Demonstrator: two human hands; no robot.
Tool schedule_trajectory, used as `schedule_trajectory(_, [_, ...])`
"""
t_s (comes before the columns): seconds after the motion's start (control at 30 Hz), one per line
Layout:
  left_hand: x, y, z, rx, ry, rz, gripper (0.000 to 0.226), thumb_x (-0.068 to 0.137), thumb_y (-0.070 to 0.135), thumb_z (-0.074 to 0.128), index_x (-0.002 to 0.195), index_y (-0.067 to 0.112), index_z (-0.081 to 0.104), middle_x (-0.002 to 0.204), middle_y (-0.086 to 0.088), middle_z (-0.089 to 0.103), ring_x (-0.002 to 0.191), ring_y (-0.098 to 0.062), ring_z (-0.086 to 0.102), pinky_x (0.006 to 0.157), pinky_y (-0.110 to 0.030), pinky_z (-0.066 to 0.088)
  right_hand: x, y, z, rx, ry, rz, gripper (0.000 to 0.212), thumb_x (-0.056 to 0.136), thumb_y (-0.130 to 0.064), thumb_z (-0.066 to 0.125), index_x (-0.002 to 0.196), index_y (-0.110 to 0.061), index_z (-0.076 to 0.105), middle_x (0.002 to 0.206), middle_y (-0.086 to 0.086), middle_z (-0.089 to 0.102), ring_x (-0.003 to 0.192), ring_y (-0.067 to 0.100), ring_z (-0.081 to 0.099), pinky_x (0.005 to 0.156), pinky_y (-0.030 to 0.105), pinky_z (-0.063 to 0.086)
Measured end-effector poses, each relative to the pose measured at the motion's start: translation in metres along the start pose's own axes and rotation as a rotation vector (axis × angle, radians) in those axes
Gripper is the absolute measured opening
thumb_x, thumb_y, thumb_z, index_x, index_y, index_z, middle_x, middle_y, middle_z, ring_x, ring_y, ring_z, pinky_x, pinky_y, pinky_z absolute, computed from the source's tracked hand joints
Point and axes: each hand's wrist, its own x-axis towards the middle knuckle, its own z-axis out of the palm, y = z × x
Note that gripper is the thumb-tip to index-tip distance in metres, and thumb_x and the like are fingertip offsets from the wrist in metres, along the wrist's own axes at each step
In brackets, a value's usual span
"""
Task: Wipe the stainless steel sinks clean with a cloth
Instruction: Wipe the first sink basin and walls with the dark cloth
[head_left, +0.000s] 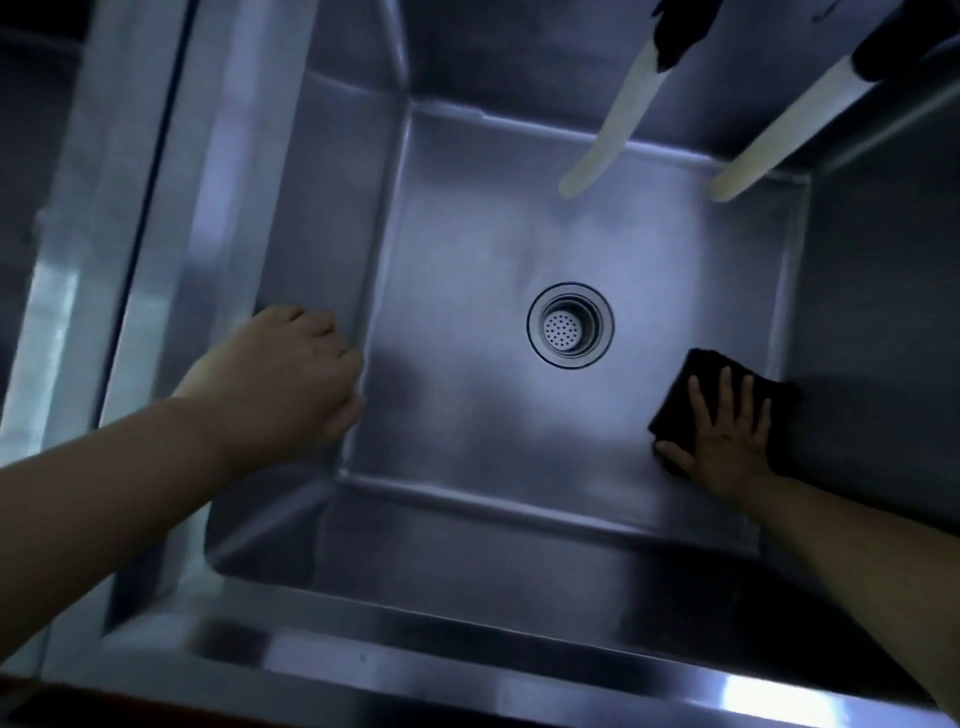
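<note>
I look straight down into a deep stainless steel sink (467, 415) with a round perforated drain (570, 325) in its floor. A dark cloth (691, 379) lies flat on the sink floor near the right wall. My right hand (722, 436) presses on the cloth with fingers spread and straight. My left hand (291, 374) hangs by the sink's left wall with fingers curled under; it holds nothing that I can see.
Two pale spouts (613, 124) (779, 140) reach down over the back of the basin from dark fittings at the top. A broad steel rim (415, 665) runs along the front, and a steel ledge (171, 208) borders the left.
</note>
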Motion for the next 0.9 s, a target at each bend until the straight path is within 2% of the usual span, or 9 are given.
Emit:
schedule_trajectory(0.13, [0.001, -0.001, -0.001, 0.012, -0.008, 0.001, 0.033, 0.077, 0.037, 0.048, 0.060, 0.012, 0.059, 0.057, -0.012, 0.061, 0.061, -0.032, 0.058, 0.058, -0.037, 0.045, 0.042, -0.001, -0.037, 0.047, 0.120, 0.018, 0.093, 0.084, -0.067, 0.046, 0.149, -0.027, -0.007, 0.156, 0.012, -0.018, 0.142, 0.030, -0.021, 0.112, 0.047, -0.014])
schedule_trajectory(0.23, [0.002, -0.002, 0.001, 0.001, 0.011, -0.003, 0.028, 0.073, 0.037, 0.063, 0.060, 0.012, 0.059, 0.058, -0.010, 0.061, 0.061, -0.031, 0.058, 0.057, -0.035, 0.045, 0.082, -0.013, -0.069, 0.126, 0.206, 0.066, 0.099, 0.071, -0.076, 0.028, 0.151, -0.025, 0.001, 0.158, 0.014, -0.011, 0.143, 0.034, -0.015, 0.112, 0.050, -0.011])
schedule_trajectory(0.33, [0.002, -0.004, 0.005, -0.016, 0.055, -0.016, 0.031, 0.076, 0.039, 0.051, 0.060, 0.014, 0.058, 0.057, -0.008, 0.060, 0.060, -0.030, 0.056, 0.057, -0.034, 0.043, 0.120, -0.039, -0.093, 0.204, 0.292, 0.072, 0.106, 0.062, -0.079, 0.017, 0.152, -0.024, 0.005, 0.158, 0.018, -0.007, 0.143, 0.039, -0.011, 0.112, 0.055, -0.008])
schedule_trajectory(0.43, [0.002, -0.005, 0.010, -0.032, 0.059, -0.036, 0.031, 0.076, 0.040, 0.049, 0.062, 0.015, 0.059, 0.058, -0.007, 0.060, 0.060, -0.030, 0.056, 0.058, -0.035, 0.043, 0.146, -0.087, -0.106, 0.151, 0.377, -0.082, 0.095, 0.072, -0.072, 0.034, 0.151, -0.022, 0.017, 0.157, 0.022, 0.004, 0.142, 0.045, 0.000, 0.111, 0.059, -0.001])
schedule_trajectory(0.5, [0.001, -0.006, 0.011, -0.043, 0.052, -0.045, 0.030, 0.076, 0.040, 0.050, 0.062, 0.015, 0.059, 0.059, -0.007, 0.060, 0.061, -0.029, 0.057, 0.058, -0.036, 0.044, 0.158, -0.127, -0.110, 0.081, 0.414, -0.200, 0.087, 0.079, -0.067, 0.046, 0.150, -0.025, 0.017, 0.157, 0.021, 0.007, 0.143, 0.044, 0.001, 0.111, 0.059, -0.002])
schedule_trajectory(0.63, [0.001, -0.007, 0.009, -0.068, 0.047, -0.071, 0.026, 0.076, 0.039, 0.057, 0.063, 0.016, 0.059, 0.059, -0.007, 0.059, 0.063, -0.030, 0.057, 0.060, -0.037, 0.047, 0.160, -0.211, -0.108, -0.124, 0.414, -0.443, 0.082, 0.083, -0.070, 0.026, 0.151, -0.031, 0.003, 0.159, 0.015, -0.001, 0.143, 0.040, -0.006, 0.110, 0.057, -0.008])
schedule_trajectory(0.77, [0.003, -0.008, 0.008, -0.090, 0.037, -0.086, 0.026, 0.075, 0.039, 0.062, 0.064, 0.016, 0.058, 0.061, -0.008, 0.059, 0.068, -0.030, 0.057, 0.063, -0.038, 0.049, 0.140, -0.288, -0.092, -0.230, 0.409, -0.721, 0.081, 0.085, -0.066, 0.027, 0.151, -0.028, -0.003, 0.158, 0.015, -0.004, 0.143, 0.039, -0.010, 0.111, 0.055, -0.012])
schedule_trajectory(0.9, [0.003, -0.008, 0.013, -0.124, 0.062, -0.092, 0.025, 0.078, 0.038, 0.060, 0.064, 0.018, 0.056, 0.061, -0.006, 0.057, 0.068, -0.029, 0.055, 0.064, -0.038, 0.048, 0.148, -0.325, -0.105, -0.180, 0.443, -0.702, 0.080, 0.090, -0.060, 0.024, 0.151, -0.014, -0.002, 0.158, 0.016, -0.002, 0.145, 0.034, -0.007, 0.115, 0.051, -0.006])
